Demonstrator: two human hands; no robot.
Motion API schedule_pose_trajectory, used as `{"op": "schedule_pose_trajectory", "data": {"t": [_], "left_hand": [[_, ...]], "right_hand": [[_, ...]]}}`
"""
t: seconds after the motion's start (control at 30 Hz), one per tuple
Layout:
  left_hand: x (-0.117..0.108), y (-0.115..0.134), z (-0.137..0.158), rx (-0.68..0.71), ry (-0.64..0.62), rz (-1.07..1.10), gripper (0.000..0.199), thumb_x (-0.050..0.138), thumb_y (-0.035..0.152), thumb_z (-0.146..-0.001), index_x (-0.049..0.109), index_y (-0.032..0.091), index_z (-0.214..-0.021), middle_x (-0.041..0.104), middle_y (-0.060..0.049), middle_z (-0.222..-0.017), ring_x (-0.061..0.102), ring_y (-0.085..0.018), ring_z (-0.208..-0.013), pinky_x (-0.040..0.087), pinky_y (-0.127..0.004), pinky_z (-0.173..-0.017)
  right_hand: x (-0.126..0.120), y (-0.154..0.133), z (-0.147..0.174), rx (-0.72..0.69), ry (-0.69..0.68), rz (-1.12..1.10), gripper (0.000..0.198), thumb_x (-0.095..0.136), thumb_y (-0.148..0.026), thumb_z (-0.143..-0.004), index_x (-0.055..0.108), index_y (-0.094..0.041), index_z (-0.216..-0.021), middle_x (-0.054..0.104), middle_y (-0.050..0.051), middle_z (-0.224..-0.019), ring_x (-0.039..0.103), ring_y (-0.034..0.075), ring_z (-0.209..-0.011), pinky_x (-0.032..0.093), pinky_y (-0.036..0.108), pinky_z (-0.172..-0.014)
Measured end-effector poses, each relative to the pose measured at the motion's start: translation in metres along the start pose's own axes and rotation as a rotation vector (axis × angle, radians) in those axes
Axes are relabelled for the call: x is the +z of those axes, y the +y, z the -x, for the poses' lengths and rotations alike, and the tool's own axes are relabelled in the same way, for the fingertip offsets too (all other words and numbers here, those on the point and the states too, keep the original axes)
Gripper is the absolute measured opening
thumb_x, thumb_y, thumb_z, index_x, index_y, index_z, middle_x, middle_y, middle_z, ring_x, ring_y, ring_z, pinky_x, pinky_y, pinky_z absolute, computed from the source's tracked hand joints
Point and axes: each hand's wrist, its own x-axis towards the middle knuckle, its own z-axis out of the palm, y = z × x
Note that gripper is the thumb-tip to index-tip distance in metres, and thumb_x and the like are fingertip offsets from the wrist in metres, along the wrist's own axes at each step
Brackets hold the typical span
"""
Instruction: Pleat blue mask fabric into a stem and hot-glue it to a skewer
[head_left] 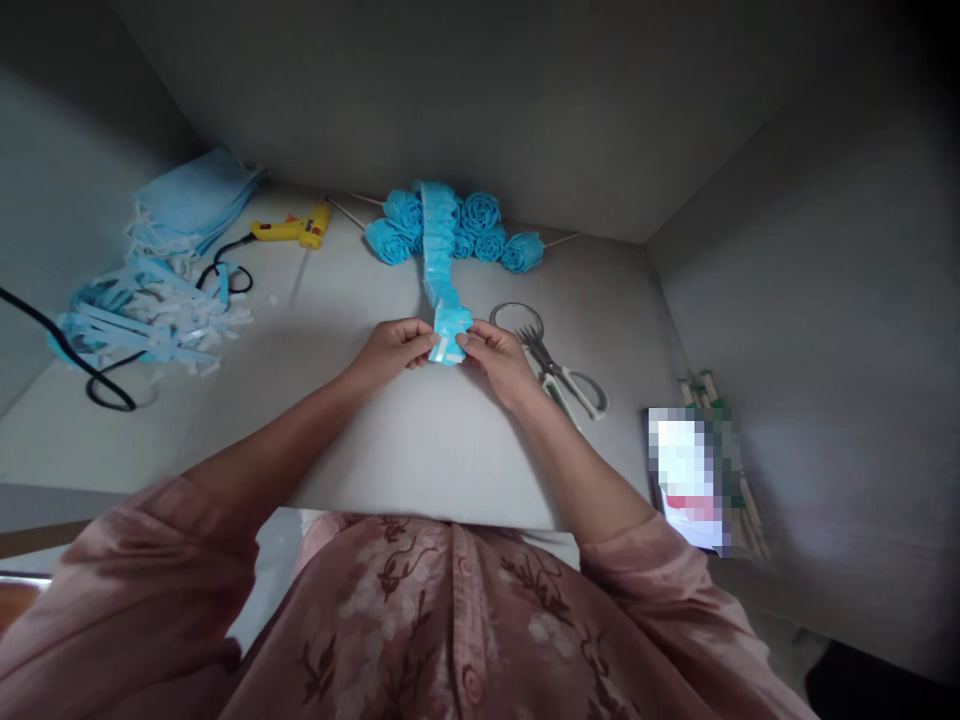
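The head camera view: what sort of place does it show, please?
Probably a small craft workspace: a yellow glue gun, scissors and blue artificial-looking flowers lie on the table.

Masks lie piled at the far left corner of the surface, with scraps of blue and white heaped nearer, along the left edge. A yellow glue gun sits near the far edge, right of the masks; a black cord loops by the scraps. Toward the right edge, scissors with several blades and white handles point at a thin ring. A lit, pixelated screen and sticks line the right edge.
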Motion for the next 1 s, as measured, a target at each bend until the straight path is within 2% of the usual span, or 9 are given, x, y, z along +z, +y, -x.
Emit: {"op": "schedule_pose_trajectory", "data": {"t": [0.23,0.33,0.47,0.63,0.73,0.9,1.0], "left_hand": [[-0.0025,0.0010,-0.0004,0.016,0.022,-0.005,0.037,0.077,0.051,-0.075,0.062,0.018,-0.071,0.057,0.001,-0.059,0.049,-0.009,-0.053,0.039,-0.022,-0.052],[-0.0007,-0.0003,-0.0014,0.020,0.025,0.018,0.041,0.075,0.057,-0.077,0.062,0.018,-0.070,0.058,0.000,-0.059,0.051,-0.010,-0.053,0.040,-0.023,-0.052],[0.0004,-0.0005,-0.0014,-0.008,0.021,0.056,0.049,0.066,0.065,-0.083,0.062,0.018,-0.071,0.060,-0.003,-0.060,0.055,-0.012,-0.055,0.043,-0.025,-0.053],[-0.0005,-0.0006,0.0000,-0.007,0.002,-0.014,0.039,0.077,0.052,-0.077,0.059,0.018,-0.068,0.058,0.000,-0.058,0.051,-0.010,-0.053,0.041,-0.023,-0.052],[-0.0001,-0.0013,0.0002,-0.009,0.001,-0.003,0.035,0.076,0.048,-0.076,0.059,0.018,-0.069,0.058,0.001,-0.059,0.051,-0.010,-0.053,0.041,-0.023,-0.052],[0.0009,-0.0001,0.0003,-0.005,-0.033,-0.011,0.034,0.075,0.047,-0.074,0.058,0.018,-0.068,0.057,0.001,-0.059,0.050,-0.009,-0.054,0.041,-0.023,-0.053],[-0.0002,0.0016,0.0007,-0.002,-0.039,0.001,0.032,0.073,0.045,-0.077,0.059,0.018,-0.069,0.057,0.001,-0.060,0.050,-0.010,-0.055,0.041,-0.023,-0.054]], "right_hand": [[0.0002,-0.0059,0.0005,0.096,-0.005,-0.026,0.048,0.091,-0.061,-0.059,0.073,-0.020,-0.077,0.069,0.000,-0.073,0.063,0.013,-0.070,0.056,0.026,-0.065],[0.0011,-0.0047,0.0005,0.093,0.009,0.016,0.047,0.093,-0.058,-0.057,0.071,-0.020,-0.073,0.067,0.000,-0.068,0.061,0.012,-0.064,0.052,0.025,-0.060],[0.0012,-0.0006,-0.0003,0.056,0.015,0.032,0.045,0.092,-0.056,-0.060,0.069,-0.019,-0.074,0.065,-0.001,-0.066,0.060,0.012,-0.063,0.051,0.025,-0.060],[0.0020,0.0000,-0.0002,0.050,-0.003,0.071,0.045,0.088,-0.059,-0.065,0.069,-0.020,-0.074,0.066,0.000,-0.068,0.060,0.013,-0.065,0.052,0.026,-0.061],[0.0037,-0.0003,-0.0003,0.059,-0.025,0.079,0.047,0.086,-0.063,-0.067,0.067,-0.020,-0.072,0.066,0.000,-0.068,0.060,0.013,-0.064,0.052,0.026,-0.060],[0.0072,0.0023,-0.0007,0.047,0.008,0.093,0.050,0.089,-0.063,-0.060,0.068,-0.020,-0.075,0.065,-0.002,-0.065,0.057,0.011,-0.060,0.050,0.025,-0.057],[0.0060,0.0017,-0.0004,0.044,-0.010,0.051,0.048,0.088,-0.062,-0.064,0.068,-0.019,-0.074,0.067,0.000,-0.069,0.060,0.012,-0.063,0.051,0.025,-0.060]]}}
